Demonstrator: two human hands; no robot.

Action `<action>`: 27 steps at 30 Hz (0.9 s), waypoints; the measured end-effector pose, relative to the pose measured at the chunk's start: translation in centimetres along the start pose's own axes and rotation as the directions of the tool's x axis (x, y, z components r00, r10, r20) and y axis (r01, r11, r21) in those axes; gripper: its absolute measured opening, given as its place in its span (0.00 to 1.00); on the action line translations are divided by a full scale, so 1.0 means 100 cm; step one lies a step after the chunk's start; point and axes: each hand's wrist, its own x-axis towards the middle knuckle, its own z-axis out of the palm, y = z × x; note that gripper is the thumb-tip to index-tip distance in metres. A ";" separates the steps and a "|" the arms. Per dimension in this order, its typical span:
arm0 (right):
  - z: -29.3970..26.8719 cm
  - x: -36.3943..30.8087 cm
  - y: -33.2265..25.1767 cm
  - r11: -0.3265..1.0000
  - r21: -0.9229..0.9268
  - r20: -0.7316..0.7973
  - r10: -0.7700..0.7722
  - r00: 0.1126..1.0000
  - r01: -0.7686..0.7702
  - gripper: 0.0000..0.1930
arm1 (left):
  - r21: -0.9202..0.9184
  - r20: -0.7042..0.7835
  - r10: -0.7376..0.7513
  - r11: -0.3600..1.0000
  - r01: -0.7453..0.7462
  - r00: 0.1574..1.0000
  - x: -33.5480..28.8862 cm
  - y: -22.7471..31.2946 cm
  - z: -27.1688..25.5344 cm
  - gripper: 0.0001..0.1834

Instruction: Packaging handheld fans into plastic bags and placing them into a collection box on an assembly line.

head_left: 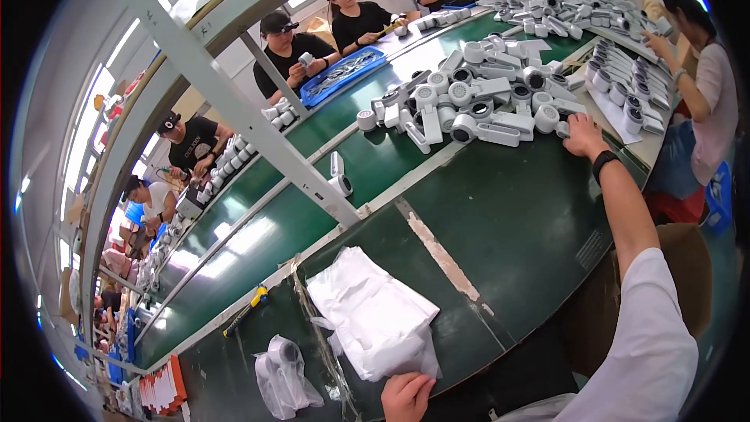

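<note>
My right hand (584, 137), with a dark band at its wrist, reaches to the near right edge of a heap of white-and-grey handheld devices (461, 94) with round heads and flat handles. Its fingers close over the end of one device (563, 129), partly hidden by them. My left hand (408, 397) is low at the table's front edge, fingers curled in and pinching the near edge of a stack of white plastic bags (375, 309). Left of the stack lies one device in a clear bag (287, 375).
A yellow-and-black tool (246, 310) lies near the green conveyor belt (266, 223), where a single device (338, 175) rests. A white post (234, 94) rises at the left. Right, a person (699, 101) sits by rows of devices (625, 86). Several co-workers work across the belt beside a blue tray (344, 76).
</note>
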 end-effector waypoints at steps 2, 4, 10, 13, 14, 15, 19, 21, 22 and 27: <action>0.001 -0.002 0.000 0.998 0.055 0.054 -0.022 0.998 0.019 0.26 | -0.014 -0.004 -0.027 1.000 0.027 1.000 0.002 -0.002 0.002 0.07; 0.006 -0.015 0.000 0.986 0.166 0.001 0.002 1.000 -0.003 0.26 | 0.001 -0.017 -0.024 1.000 0.024 1.000 -0.002 -0.002 0.003 0.06; -0.009 -0.070 -0.010 0.740 0.673 -0.097 0.083 0.992 0.004 0.23 | -0.249 -0.070 -0.281 0.934 0.256 0.957 -0.007 -0.007 0.005 0.03; -0.031 -0.127 -0.036 0.138 0.990 0.037 -0.048 0.998 -0.030 0.19 | -0.420 -0.112 -0.437 0.835 0.356 0.893 -0.005 0.004 -0.002 0.05; -0.052 -0.164 -0.055 -0.058 0.998 0.017 -0.100 0.995 -0.023 0.16 | -0.477 -0.147 -0.494 0.795 0.376 0.857 -0.005 0.004 -0.001 0.06; -0.061 -0.193 -0.063 -0.211 0.975 0.031 -0.160 0.987 -0.065 0.15 | -0.475 -0.149 -0.508 0.789 0.389 0.848 -0.003 0.007 -0.001 0.06; -0.069 -0.305 -0.097 -0.333 0.922 0.025 -0.458 0.888 -0.198 0.18 | -0.727 -0.162 -0.633 0.596 0.342 0.757 0.005 0.014 -0.004 0.11; -0.068 -0.348 -0.114 -0.250 0.911 0.126 -0.588 0.799 -0.328 0.21 | -0.821 -0.112 -0.661 0.483 0.306 0.742 0.003 0.013 -0.002 0.12; -0.060 -0.365 -0.122 -0.219 0.917 0.135 -0.618 0.775 -0.334 0.21 | -0.818 -0.112 -0.658 0.487 0.307 0.745 0.004 0.016 0.001 0.12; -0.042 -0.401 -0.163 -0.097 0.988 0.038 -0.619 0.785 -0.123 0.24 | -0.853 -0.073 -0.645 0.436 0.287 0.760 0.011 0.033 0.012 0.12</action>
